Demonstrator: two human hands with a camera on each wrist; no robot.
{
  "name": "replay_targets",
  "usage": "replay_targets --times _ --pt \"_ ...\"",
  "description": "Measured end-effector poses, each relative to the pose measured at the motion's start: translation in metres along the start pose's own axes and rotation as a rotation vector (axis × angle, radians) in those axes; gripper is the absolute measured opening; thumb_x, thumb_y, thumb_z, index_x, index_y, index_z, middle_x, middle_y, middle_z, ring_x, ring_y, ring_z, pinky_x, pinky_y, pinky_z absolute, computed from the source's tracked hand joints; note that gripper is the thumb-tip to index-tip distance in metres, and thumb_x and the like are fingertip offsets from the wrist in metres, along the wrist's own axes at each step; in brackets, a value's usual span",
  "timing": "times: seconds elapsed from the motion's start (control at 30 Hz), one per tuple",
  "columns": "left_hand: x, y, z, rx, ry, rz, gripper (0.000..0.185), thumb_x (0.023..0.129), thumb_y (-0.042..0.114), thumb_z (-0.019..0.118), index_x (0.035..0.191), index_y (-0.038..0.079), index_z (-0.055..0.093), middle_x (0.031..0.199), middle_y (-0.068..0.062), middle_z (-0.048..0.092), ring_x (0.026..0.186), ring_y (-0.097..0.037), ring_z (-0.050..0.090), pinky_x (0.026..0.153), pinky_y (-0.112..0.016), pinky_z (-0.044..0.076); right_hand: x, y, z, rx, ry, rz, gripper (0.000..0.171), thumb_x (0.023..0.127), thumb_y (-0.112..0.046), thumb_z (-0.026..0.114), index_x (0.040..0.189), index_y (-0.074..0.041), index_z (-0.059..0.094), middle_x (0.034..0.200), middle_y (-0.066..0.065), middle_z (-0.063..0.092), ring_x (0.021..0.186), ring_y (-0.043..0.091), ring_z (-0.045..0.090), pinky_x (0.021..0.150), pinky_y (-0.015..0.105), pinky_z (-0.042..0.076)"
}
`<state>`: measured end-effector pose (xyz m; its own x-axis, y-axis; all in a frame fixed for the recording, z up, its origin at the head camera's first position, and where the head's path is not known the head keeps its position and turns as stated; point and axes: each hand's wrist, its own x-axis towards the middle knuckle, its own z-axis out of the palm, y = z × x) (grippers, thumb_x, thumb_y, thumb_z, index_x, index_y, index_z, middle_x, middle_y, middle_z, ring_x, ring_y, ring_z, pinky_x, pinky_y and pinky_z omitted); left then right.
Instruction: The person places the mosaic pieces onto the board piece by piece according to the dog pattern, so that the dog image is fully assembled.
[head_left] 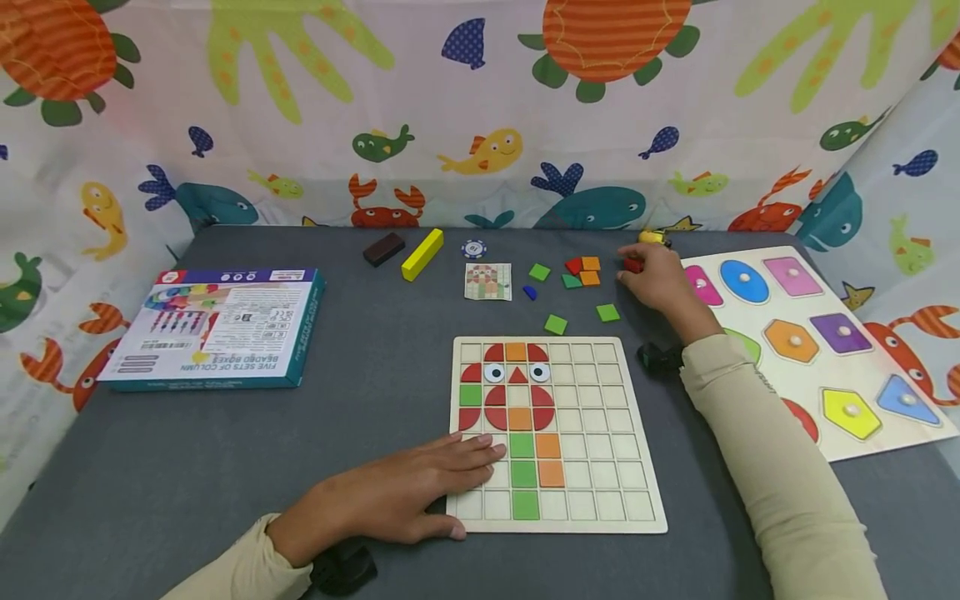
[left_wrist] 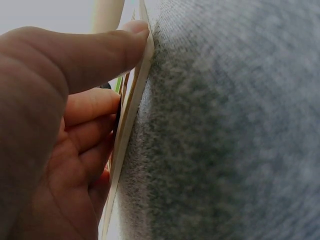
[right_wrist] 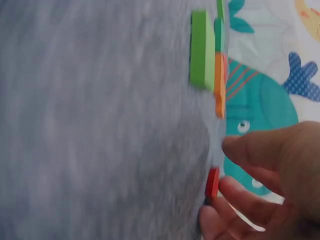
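Key relation: small red piece (head_left: 633, 264) vs. right hand (head_left: 660, 279). Piece sits at the far right of the worktop (head_left: 375, 350); head view shows it in the gap between right thumb and index finger, mostly covered. Right-wrist view: piece just beside the index fingertip, thumb tip clearly apart. Right fingers bent and parted, no firm hold seen; whether a fingertip touches cannot be told. Long axis also uncertain, too much hidden.

Nearer hand: right, by a wide margin. Left hand (head_left: 405, 492) well apart, near and to the left, fingers extended flat over the left part of the grid board (head_left: 603, 448), thumb at its left edge; nothing gripped.

From the piece, grid board lies near and to the left; two orange pieces (head_left: 590, 270) lie left, knobbed puzzle board (head_left: 787, 383) right. Judgement: a pick-up would depend on thumb meeting index finger across the piece.
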<state>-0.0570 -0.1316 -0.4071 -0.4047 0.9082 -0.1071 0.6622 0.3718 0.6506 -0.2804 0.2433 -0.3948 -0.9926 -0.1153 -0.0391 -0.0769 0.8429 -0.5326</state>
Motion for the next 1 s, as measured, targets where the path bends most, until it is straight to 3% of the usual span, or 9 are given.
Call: replay_targets --times 0.27,0.47,0.63,0.8,0.9,1.0 --pt "-0.001 0.000 0.000 0.008 0.010 -0.012 0.071 0.095 0.034 0.064 0.152 0.008 0.031 0.160 0.001 0.020 0.147 -0.017 0.013 0.118 -0.038 0.014 -0.001 -0.002 -0.006 -0.021 -0.098 0.040 0.035 0.094 -0.002 0.057 0.128 0.007 0.058 0.122 0.027 0.057 0.103 0.038 0.051 0.094 0.053 0.043" --pt "0.000 0.001 -0.001 0.003 0.006 -0.014 0.072 0.094 0.033 0.065 0.152 0.008 0.031 0.160 0.001 0.020 0.147 -0.017 0.013 0.118 -0.037 0.014 -0.009 -0.009 -0.008 -0.019 -0.133 0.037 0.024 0.094 -0.004 0.061 0.117 0.002 0.060 0.109 0.024 0.058 0.092 0.036 0.053 0.084 0.050 0.046" --pt "0.001 0.001 0.001 -0.006 0.004 -0.011 0.071 0.095 0.033 0.065 0.152 0.008 0.031 0.160 0.001 0.020 0.147 -0.018 0.013 0.118 -0.037 0.014 -0.020 -0.012 -0.009 0.019 -0.098 -0.028 0.021 0.094 -0.003 0.060 0.115 0.002 0.061 0.110 0.023 0.060 0.092 0.035 0.054 0.082 0.049 0.047" --pt "0.001 0.001 0.001 -0.007 0.004 -0.009 0.071 0.094 0.033 0.065 0.152 0.008 0.031 0.160 0.000 0.020 0.147 -0.018 0.013 0.118 -0.037 0.013 -0.033 -0.022 -0.012 0.019 -0.059 -0.129 0.029 0.095 -0.004 0.059 0.123 0.001 0.065 0.105 0.021 0.062 0.079 0.031 0.052 0.062 0.038 0.045" --pt "0.002 0.001 0.000 -0.013 0.005 -0.011 0.072 0.094 0.033 0.065 0.153 0.008 0.031 0.160 0.001 0.020 0.147 -0.017 0.013 0.118 -0.037 0.014 -0.042 -0.030 -0.011 0.062 -0.061 -0.155 0.030 0.094 -0.004 0.061 0.124 0.001 0.062 0.108 0.020 0.062 0.082 0.029 0.053 0.064 0.034 0.047" --pt "0.002 0.000 0.000 -0.016 0.004 -0.007 0.072 0.094 0.033 0.065 0.152 0.008 0.031 0.160 0.000 0.021 0.147 -0.018 0.013 0.118 -0.037 0.014 -0.051 -0.035 -0.007 0.117 -0.058 -0.181 0.025 0.092 -0.002 0.065 0.116 0.002 0.059 0.103 0.018 0.061 0.087 0.029 0.054 0.071 0.032 0.050"
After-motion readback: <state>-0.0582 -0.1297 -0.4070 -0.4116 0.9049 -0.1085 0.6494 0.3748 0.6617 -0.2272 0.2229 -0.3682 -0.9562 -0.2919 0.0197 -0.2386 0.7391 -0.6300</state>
